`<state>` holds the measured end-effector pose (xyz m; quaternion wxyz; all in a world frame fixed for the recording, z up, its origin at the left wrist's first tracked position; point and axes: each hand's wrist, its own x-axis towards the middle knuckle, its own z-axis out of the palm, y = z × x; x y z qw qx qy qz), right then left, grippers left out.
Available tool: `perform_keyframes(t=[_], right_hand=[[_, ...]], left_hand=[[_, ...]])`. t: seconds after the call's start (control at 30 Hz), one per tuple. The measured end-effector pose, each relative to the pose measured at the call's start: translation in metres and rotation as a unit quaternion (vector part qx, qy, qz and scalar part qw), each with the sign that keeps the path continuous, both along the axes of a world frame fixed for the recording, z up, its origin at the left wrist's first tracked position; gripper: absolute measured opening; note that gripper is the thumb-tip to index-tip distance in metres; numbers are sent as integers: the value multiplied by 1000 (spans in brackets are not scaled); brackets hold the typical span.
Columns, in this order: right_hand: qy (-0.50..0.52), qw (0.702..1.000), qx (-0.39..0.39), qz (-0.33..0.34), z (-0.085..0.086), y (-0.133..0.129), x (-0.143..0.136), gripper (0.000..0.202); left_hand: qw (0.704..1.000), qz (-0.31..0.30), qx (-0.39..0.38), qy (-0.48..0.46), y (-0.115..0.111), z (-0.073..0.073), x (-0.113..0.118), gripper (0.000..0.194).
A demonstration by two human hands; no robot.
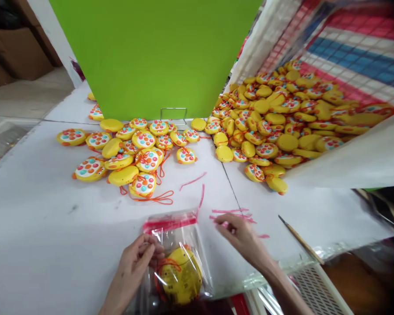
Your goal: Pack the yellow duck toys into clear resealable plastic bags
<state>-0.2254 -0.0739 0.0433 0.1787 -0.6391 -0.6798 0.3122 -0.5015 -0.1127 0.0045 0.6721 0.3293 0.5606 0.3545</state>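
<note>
- The clear bag [198, 245] lies at the near edge of the white tabletop [36, 210], a yellow toy [184, 280] inside, its pink strip [170, 224] at the far end.
- Left hand [133, 264] at the bag's left side, thumb and fingers bent close together — whether they pinch the film, I cannot tell.
- Right hand [239, 238] right of the bag, apart from it, fingers curled in over loose pink strips [229, 211]; whether it grips one is unclear.
- White surface runs out left of the left hand, and between bag and toy cluster [144, 139].
- Beyond that cluster, the green panel [157, 57] stands upright; a toy heap [276, 118] bounds the far right.
- Pointed tool [300, 238] right of the right hand — its near end by the table's edge.
</note>
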Motion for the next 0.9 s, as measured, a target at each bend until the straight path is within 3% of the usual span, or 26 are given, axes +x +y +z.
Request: perform_keyframes(t=[0.13,0.3,0.43,0.6,0.73,0.83,0.9], right_hand=[[141,980,-123,74,-16,17,-44,13],[253,950,-168,75,-38,22,-46,4],[249,954,-153,62,-39,16,-37,7],[221,962,-150,55,-41,8,-35,20],[187,970,-131,83,-33,4,-36,28],[112,985,-60,121,-23,7,-37,29],[36,993,14,114,-18,18,-34,30]], left_hand=[[1000,8,10,3,-2,-2,1,29],[999,11,19,31,-6,-8,-1,28],[997,-15,27,65,-7,-11,-5,31],[995,-37,50,82,-7,-8,-5,21],[991,-66,58,101,-8,-5,-2,21],[991,-65,58,104,-10,-8,-7,25],[994,-26,50,90,-14,-8,-20,28]])
